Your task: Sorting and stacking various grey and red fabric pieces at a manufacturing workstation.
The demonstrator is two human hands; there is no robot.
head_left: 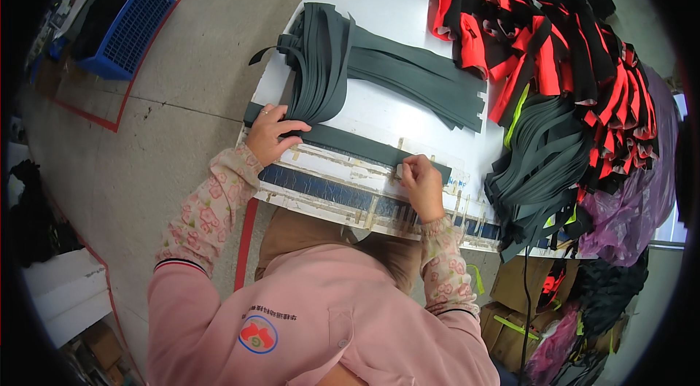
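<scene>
A single dark grey-green fabric strip [350,144] lies along the near edge of the white table [397,3]. Toward its left end rests my left hand [273,136], thumb and fingers apart, pressing on the strip. Near the strip's right end my right hand [424,185] is closed in a pinch. A small pale bit shows at its fingertips, too small to name. Just beyond my left hand, a thick stack of the same strips [321,61] is folded over, its flat ends [415,72] stretching right.
Black and red fabric pieces [539,43] heap at the far right. Another pile of grey-green strips [543,149] hangs over the table's right side, beside a purple plastic bag [627,211]. Tape-marked blue bands [321,185] line the near edge. A blue basket [135,25] stands on the floor, far left.
</scene>
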